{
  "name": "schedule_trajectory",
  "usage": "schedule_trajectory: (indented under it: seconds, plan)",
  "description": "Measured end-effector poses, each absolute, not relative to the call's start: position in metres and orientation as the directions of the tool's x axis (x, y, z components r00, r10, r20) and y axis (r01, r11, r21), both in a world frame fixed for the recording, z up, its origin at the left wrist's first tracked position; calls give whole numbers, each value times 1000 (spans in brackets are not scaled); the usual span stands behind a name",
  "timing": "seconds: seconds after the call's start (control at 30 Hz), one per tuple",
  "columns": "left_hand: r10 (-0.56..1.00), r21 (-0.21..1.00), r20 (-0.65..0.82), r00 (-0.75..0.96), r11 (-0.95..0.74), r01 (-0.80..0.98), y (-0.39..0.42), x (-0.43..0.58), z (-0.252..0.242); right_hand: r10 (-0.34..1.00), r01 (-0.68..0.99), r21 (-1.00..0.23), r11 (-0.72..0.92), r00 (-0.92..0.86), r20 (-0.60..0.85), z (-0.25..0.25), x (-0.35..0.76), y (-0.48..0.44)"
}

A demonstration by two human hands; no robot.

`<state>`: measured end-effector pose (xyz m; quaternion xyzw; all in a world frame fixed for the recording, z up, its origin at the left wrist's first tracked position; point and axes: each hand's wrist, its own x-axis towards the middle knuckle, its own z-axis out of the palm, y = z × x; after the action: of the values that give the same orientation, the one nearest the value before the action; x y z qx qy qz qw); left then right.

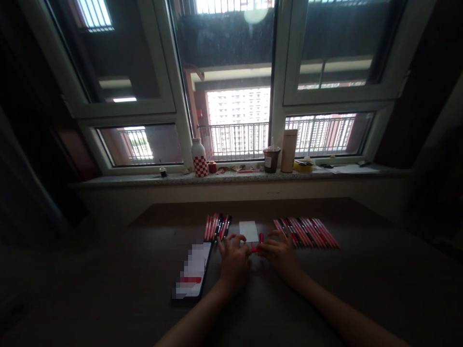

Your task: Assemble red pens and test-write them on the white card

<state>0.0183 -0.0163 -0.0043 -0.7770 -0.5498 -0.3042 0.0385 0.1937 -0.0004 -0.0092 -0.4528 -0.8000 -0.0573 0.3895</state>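
My left hand (pixel 233 260) and my right hand (pixel 284 255) meet over the middle of the dark table, fingers bent and pinched together. Between their fingertips lies a short, slim red pen part (pixel 255 249), held level, with one end in each hand. Most of it is hidden by the fingers. Just beyond, a small red piece like a pen cap (pixel 261 237) is close to my right fingertips. A white paper square (pixel 248 230) lies behind the hands. Pink, red and black pens form a small row (pixel 216 226) on the left and a longer row (pixel 306 232) on the right.
A phone (pixel 193 270) with a lit screen lies left of my left hand. On the windowsill (pixel 231 179) stand a red-and-white checkered bottle (pixel 199 159), a dark cup (pixel 271 160), a tan tumbler (pixel 289 152) and a yellow tape roll (pixel 303 166). The window rises behind them.
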Motion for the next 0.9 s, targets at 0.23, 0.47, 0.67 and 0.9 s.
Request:
schedule_trajectory:
  seconds: [0.23, 0.47, 0.67, 0.9]
  plan:
    - [855, 324, 475, 208, -389, 863, -12, 18, -7, 733, 778, -321, 540, -249, 633, -9, 196, 1]
    - [860, 358, 478, 177, -375, 855, -11, 17, -7, 726, 777, -308, 549, -260, 636, -11, 196, 3]
    - [859, 333, 490, 145, -339, 880, -12, 18, -6, 701, 778, -273, 566, -280, 656, -14, 197, 5]
    - [863, 370, 486, 139, -348, 861, -13, 17, -4, 718, 777, -297, 556, -269, 642, -11, 196, 3]
